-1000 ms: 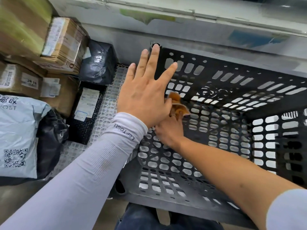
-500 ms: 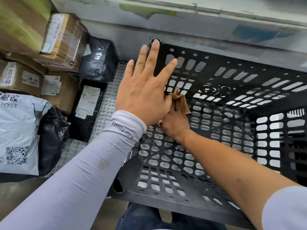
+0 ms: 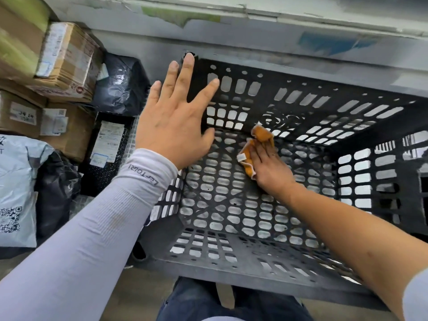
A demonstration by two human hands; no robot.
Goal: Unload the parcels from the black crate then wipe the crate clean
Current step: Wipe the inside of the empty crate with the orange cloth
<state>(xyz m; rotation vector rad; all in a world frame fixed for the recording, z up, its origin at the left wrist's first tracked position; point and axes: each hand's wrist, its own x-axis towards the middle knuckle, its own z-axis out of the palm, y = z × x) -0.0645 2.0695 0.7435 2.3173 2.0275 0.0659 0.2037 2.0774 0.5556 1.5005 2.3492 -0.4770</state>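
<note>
The black perforated crate (image 3: 301, 269) stands in front of me with no parcels inside. My left hand (image 3: 176, 121) lies flat, fingers spread, against the crate's left wall near its far corner. My right hand (image 3: 268, 165) reaches down inside and presses an orange cloth (image 3: 259, 140) onto the crate's slotted floor near the back wall. The parcels sit outside on the left: brown cardboard boxes (image 3: 67, 59), a black bag (image 3: 120, 84), a grey mailer with a QR code (image 3: 16, 188) and a flat black box with a label (image 3: 106, 149).
A grey metal wall with a ledge (image 3: 254, 31) runs right behind the crate. The crate and parcels rest on a light grid surface (image 3: 81, 202). My dark trouser legs (image 3: 208, 302) show below the crate's near rim.
My right hand has slid the orange cloth to the right and farther along the crate floor, out from under my left hand. The left hand stays on the left wall.
</note>
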